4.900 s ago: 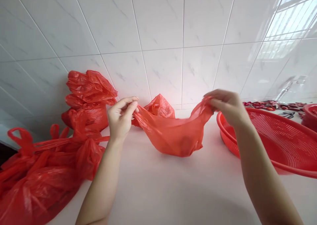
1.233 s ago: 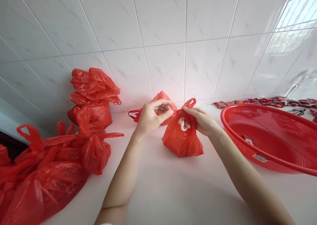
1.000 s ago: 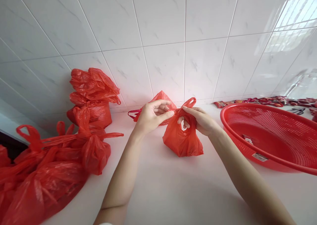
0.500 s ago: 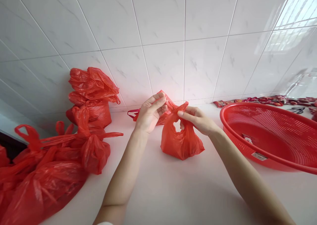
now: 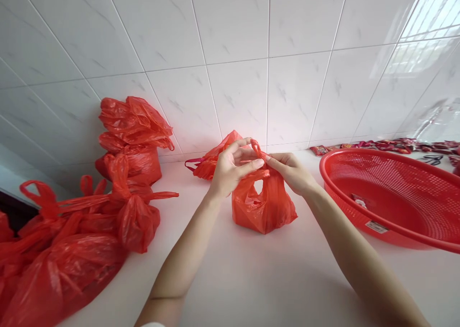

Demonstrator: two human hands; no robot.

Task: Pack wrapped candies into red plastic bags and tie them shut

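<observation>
A small red plastic bag [image 5: 264,207] stands on the white counter in the middle of the view, its handles drawn upward. My left hand [image 5: 233,169] pinches the handles from the left, thumb and fingers meeting at the top. From the other side my right hand [image 5: 287,170] grips the same handles, its thumb close to the left thumb. A gap shows between the handles below my fingers. Just behind my left hand lies another red plastic bag [image 5: 206,166] against the wall, partly hidden.
Several tied red bags [image 5: 72,264] crowd the left, with more bags [image 5: 132,140] stacked by the tiled wall. A red perforated basket [image 5: 328,183] stands at the right. Behind it lie small red packets [image 5: 319,150] and black scissors [image 5: 431,160].
My left hand has moved right and now grips the bag's handles beside my right hand. A handle loop now sticks up between them. The right hand stays almost in place.
</observation>
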